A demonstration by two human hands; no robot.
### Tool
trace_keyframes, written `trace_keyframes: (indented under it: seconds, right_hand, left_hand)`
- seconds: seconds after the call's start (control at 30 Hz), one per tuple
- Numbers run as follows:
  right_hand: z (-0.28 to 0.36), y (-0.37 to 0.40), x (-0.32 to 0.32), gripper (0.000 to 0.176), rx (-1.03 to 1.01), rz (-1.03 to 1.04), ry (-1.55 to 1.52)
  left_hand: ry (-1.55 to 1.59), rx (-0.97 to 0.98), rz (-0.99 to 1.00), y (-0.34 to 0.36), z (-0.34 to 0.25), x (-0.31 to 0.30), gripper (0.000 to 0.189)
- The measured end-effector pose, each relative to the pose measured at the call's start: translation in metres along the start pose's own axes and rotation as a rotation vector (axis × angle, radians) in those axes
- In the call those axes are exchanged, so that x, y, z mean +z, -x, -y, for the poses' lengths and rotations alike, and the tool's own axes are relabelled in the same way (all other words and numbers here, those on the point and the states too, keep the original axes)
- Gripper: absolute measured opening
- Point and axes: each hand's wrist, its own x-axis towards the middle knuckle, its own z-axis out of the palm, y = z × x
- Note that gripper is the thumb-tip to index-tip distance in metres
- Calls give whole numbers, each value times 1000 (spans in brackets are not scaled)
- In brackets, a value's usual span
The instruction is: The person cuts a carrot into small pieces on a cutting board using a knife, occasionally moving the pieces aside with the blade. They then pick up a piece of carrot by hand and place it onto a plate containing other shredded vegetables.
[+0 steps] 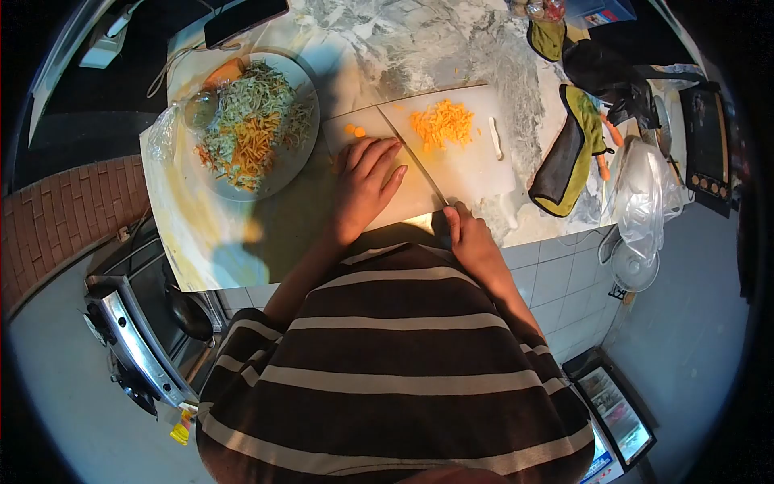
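My right hand [470, 235] is wrapped round the handle of a knife [413, 157], whose blade lies aslant over a white cutting board [476, 181]. On the board's left part rests my left hand [367, 181], fingers bent and pressed down near the blade; whatever is beneath them is hidden. Small orange slices [355, 130] lie just beyond its fingertips. A heap of chopped orange pieces [443, 125] sits right of the blade, with a white strip [495, 139] farther right. At the left, a large plate [310, 153] holds shredded greenish and orange food.
Green-and-black cloths [568, 153], a black bag [601, 73] and a clear plastic bag [642, 194] lie along the right side. A phone [242, 20] is at the back left. The marble table's front edge [218, 289] runs close to my body.
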Motion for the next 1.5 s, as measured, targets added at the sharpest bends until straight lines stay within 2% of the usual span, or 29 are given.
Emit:
trace_keyframes:
  seconds: [0.13, 0.2, 0.33, 0.4, 0.6, 0.63, 0.7, 0.73, 0.8, 0.83, 0.87, 0.9, 0.93, 1.0, 1.07, 1.13, 1.17, 1.23, 1.27, 1.33, 1.37, 1.43, 1.47, 1.5]
  right_hand:
    - [-5, -2, -1, 46, 14, -3, -58]
    - [-19, -8, -5, 52, 88, 230, -337]
    - [-21, -4, -5, 57, 202, 283, -377]
    - [-20, 2, 6, 54, -23, 51, -257]
    - [-1, 6, 12, 48, 96, -29, 36]
    - [-5, 5, 14, 48, 93, -37, 32]
    - [-23, 0, 21, 50, -152, -118, -208]
    - [-31, -3, 19, 50, -158, -126, -210]
    - [-38, -7, 12, 54, 98, 268, -626]
    - [-38, -5, 8, 54, 95, 267, -626]
    - [-29, 1, -6, 54, 199, 363, -779]
    - [-24, 5, -14, 54, 304, 458, -930]
    - [-24, 7, -17, 54, 302, 456, -929]
    - [-26, 8, -23, 50, 353, 563, -1114]
    - [-23, 9, -30, 51, 332, 602, -1175]
    - [-23, 10, -32, 51, 317, 670, -1264]
    - [-23, 10, -32, 51, 314, 670, -1263]
    - [-20, 10, -32, 52, 299, 677, -1263]
    - [-20, 9, -31, 52, 296, 678, -1262]
    - [-21, 8, -31, 50, 289, 716, -1263]
    - [-21, 8, -30, 50, 289, 717, -1264]
    - [-20, 9, -30, 50, 294, 711, -1253]
    - [-19, 9, -30, 50, 294, 713, -1254]
    - [-17, 9, -30, 50, 283, 721, -1246]
  left_hand:
    - [14, -16, -40, 1, 0, 1, 37]
    - [9, -36, -60, 0, 1, 2, 36]
    - [-20, -56, -76, 0, 1, 3, 34]
    - [-33, -51, -82, -1, 0, 3, 33]
    - [37, -46, -120, -1, 0, 2, 22]
    - [98, -68, -139, 0, 1, 1, 18]
    - [145, -80, -171, 2, 4, 4, 19]
    - [193, -103, -201, 3, 6, 4, 21]
    - [234, -124, -204, -3, 2, -6, 18]
    - [277, -152, -204, -5, 0, -9, 16]
    - [277, -149, -206, -7, -1, -10, 16]
    - [402, -249, -213, -8, -1, -10, 13]
    - [527, -348, -219, -10, -1, -11, 10]
    - [637, -359, -223, -12, 8, -3, 8]
    - [746, -369, -227, -17, 8, -6, 9]
    - [761, -582, 7, -26, -5, -21, 18]
    - [760, -580, 5, -27, -1, -23, 18]
    - [780, -658, 167, -27, 11, -27, 21]
    - [779, -656, 165, -27, 11, -19, 21]
    - [988, -476, -189, -27, 2, 5, 18]
    - [986, -477, -188, -32, -7, 2, 18]
    - [1171, -622, -70, -43, -27, -14, 15]
    - [1169, -624, -70, -42, -22, -12, 15]
    - [1204, -647, 44, -40, -12, -10, 14]
